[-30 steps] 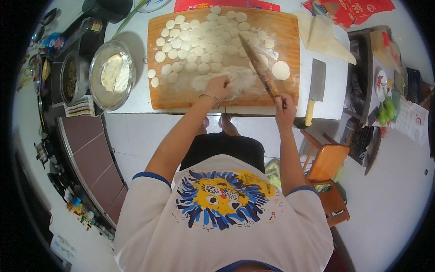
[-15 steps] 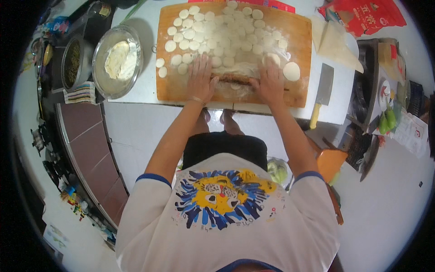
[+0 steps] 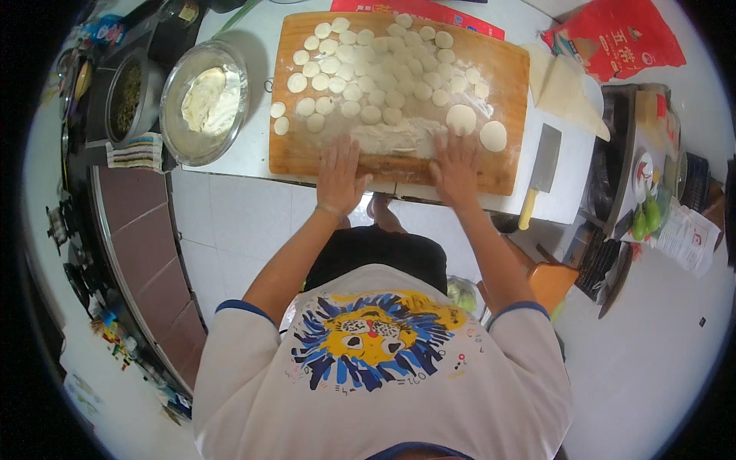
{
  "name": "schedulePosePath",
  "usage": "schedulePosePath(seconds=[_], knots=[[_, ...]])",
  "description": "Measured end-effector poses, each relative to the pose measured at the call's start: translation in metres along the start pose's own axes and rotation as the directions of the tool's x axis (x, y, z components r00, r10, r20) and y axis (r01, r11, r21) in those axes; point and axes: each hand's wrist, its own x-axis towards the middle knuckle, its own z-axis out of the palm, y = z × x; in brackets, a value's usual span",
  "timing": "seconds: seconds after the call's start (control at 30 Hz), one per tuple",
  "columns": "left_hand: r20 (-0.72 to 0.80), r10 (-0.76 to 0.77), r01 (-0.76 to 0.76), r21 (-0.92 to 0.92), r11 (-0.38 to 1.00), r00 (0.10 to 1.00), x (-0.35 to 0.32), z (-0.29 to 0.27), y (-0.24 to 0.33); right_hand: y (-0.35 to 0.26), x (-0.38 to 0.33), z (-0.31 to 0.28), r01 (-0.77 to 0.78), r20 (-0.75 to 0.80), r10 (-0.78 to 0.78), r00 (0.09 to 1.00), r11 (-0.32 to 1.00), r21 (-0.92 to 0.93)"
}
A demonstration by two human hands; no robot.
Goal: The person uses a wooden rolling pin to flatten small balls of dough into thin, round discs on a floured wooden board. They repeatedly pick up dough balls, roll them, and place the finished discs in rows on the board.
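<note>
Along the board's point(image 3: 291, 157) near edge, our left hand point(image 3: 340, 173) lies flat, fingers extended; rolling pin point(image 3: 395, 163) spans between; our right hand point(image 3: 458, 170) matches, fingers slightly apart. Paired palms presumably balance pressure. Knife point(image 3: 545, 159) by bench's point(image 3: 573, 172) right edge, likely kept clear.

This is a kitchen, seemingly in a home. A large rectangular wooden board point(image 3: 299, 157) with small round pale pieces of dough point(image 3: 371, 115) lies on a white desk point(image 3: 259, 142), between a clear round bowl point(image 3: 172, 119) holding a pale dough lump point(image 3: 205, 98) and a broad metal cleaver point(image 3: 546, 157) with a yellow handle. Brown-fronted cabinets point(image 3: 146, 241) stand at left, beside a pale tiled floor point(image 3: 253, 207).
</note>
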Motion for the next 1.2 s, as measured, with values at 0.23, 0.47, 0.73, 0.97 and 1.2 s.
schedulePosePath(seconds=[0.23, 0.47, 0.73, 0.97, 1.2], knots=[[-0.416, -0.001, -0.072, -0.160, 0.984, 0.909, 0.046, -0.012, -0.001, 0.011, 0.012, -0.007, 0.039, 0.196, -0.099, 0.976, 0.957, 0.287], [-0.136, -0.144, 0.071, -0.436, 0.897, 0.980, 0.033, 0.015, 0.040, 0.011, -0.011, -0.019, -0.095, 0.025, 0.095, 0.995, 0.862, 0.497], [-0.245, 0.149, -0.249, -0.456, 0.854, 0.958, 0.079, 0.041, 0.054, 0.009, -0.014, -0.016, -0.232, 0.046, 0.263, 0.964, 0.742, 0.629], [-0.065, 0.426, -0.429, -0.206, 0.879, 0.903, 0.081, 0.042, 0.065, 0.031, -0.030, -0.001, -0.220, -0.066, 0.365, 0.929, 0.686, 0.693], [-0.064, 0.473, -0.476, -0.175, 0.862, 0.879, 0.068, 0.031, 0.048, 0.031, -0.046, -0.012, -0.292, -0.010, 0.410, 0.912, 0.666, 0.686]])
